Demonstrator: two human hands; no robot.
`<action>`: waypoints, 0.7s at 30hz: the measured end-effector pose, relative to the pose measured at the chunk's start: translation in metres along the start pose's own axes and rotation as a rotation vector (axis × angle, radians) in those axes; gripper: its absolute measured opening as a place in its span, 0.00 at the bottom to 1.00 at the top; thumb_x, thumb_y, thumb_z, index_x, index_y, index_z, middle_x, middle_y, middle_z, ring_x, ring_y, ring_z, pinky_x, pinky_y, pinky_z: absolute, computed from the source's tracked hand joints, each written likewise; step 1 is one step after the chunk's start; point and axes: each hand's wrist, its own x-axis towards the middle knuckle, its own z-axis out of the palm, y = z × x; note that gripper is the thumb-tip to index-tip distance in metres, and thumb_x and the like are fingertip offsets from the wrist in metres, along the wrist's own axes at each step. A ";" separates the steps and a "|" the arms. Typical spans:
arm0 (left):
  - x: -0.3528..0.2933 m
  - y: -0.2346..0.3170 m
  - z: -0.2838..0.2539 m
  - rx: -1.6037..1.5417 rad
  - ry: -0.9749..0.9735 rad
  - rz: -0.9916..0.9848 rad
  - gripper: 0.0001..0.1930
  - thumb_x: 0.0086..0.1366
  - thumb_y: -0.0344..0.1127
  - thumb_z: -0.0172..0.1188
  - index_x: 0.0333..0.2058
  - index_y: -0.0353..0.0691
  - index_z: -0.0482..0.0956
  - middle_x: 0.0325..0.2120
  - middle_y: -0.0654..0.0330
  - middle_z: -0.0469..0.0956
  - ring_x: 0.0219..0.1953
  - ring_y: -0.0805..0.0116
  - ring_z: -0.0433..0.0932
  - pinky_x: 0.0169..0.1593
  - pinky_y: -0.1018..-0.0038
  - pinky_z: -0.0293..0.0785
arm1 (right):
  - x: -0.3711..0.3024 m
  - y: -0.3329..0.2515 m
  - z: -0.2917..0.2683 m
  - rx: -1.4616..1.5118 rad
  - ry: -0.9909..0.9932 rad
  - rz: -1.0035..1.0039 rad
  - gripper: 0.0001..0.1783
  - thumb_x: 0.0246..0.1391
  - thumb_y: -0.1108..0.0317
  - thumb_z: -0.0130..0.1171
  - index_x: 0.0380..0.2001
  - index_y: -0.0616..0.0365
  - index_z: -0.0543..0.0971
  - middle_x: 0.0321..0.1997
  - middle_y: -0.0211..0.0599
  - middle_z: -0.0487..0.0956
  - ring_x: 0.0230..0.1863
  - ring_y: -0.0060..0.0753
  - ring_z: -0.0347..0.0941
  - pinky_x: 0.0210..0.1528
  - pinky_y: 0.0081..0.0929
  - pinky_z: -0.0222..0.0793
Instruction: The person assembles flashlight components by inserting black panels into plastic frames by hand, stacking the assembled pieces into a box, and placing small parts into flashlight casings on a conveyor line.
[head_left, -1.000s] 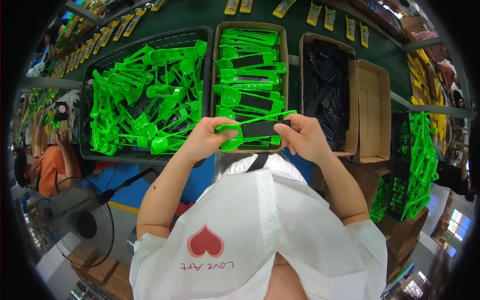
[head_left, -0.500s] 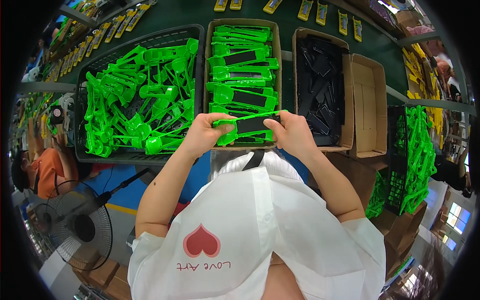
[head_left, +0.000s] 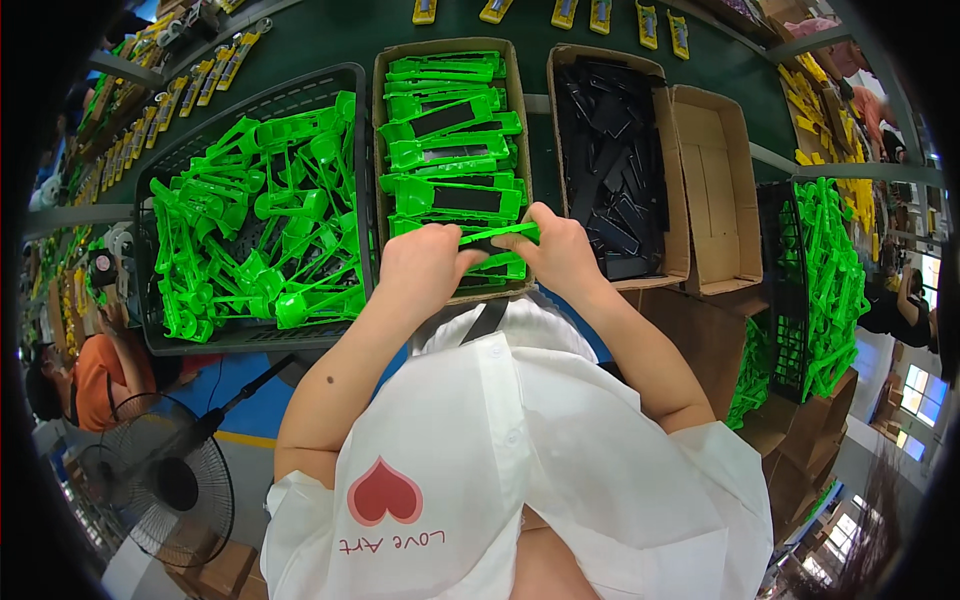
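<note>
Both hands grip one green plastic piece (head_left: 512, 233) near the front end of a cardboard box. My left hand (head_left: 425, 268) is closed on its left end, with thumb and fingers bent around it. At the other end, my right hand (head_left: 560, 250) pinches it, thumb underneath. The piece is seen nearly edge-on, and a dark part shows below its green edge between the thumbs. Under and beyond the hands, the cardboard box (head_left: 524, 140) holds stacked green pieces (head_left: 450, 152), several with black rectangular panels (head_left: 466, 199).
Left stands a black crate (head_left: 367, 140) of loose green pieces. On the right are a carton of black panels (head_left: 610, 150), an open carton (head_left: 718, 190) and another black crate (head_left: 792, 300) with green pieces. A fan (head_left: 165, 480) and a person in orange (head_left: 100, 375) are at left.
The held green piece has tilted from showing its black panel to nearly edge-on. My hands stay on its two ends, slightly closer together. The whole view has shifted and turned a little.
</note>
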 end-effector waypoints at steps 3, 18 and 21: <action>0.008 0.004 0.019 -0.097 0.147 0.066 0.11 0.49 0.40 0.57 0.22 0.38 0.72 0.20 0.55 0.72 0.26 0.55 0.72 0.28 0.64 0.67 | -0.008 0.004 0.000 0.202 -0.013 0.020 0.24 0.40 0.58 0.63 0.27 0.63 0.62 0.20 0.45 0.73 0.22 0.36 0.71 0.24 0.26 0.65; 0.025 -0.037 0.053 0.224 0.321 0.072 0.50 0.34 0.56 0.66 0.53 0.37 0.54 0.45 0.57 0.59 0.48 0.60 0.57 0.50 0.64 0.53 | -0.024 0.171 -0.059 -0.578 0.276 0.205 0.20 0.42 0.61 0.58 0.36 0.62 0.68 0.38 0.49 0.68 0.37 0.51 0.68 0.37 0.39 0.65; 0.021 -0.049 0.031 -0.060 0.672 0.195 0.29 0.43 0.49 0.63 0.43 0.41 0.67 0.42 0.57 0.62 0.45 0.57 0.60 0.48 0.64 0.55 | -0.025 0.183 -0.071 -0.516 0.141 0.255 0.16 0.48 0.65 0.52 0.38 0.64 0.69 0.35 0.47 0.69 0.36 0.48 0.67 0.37 0.36 0.64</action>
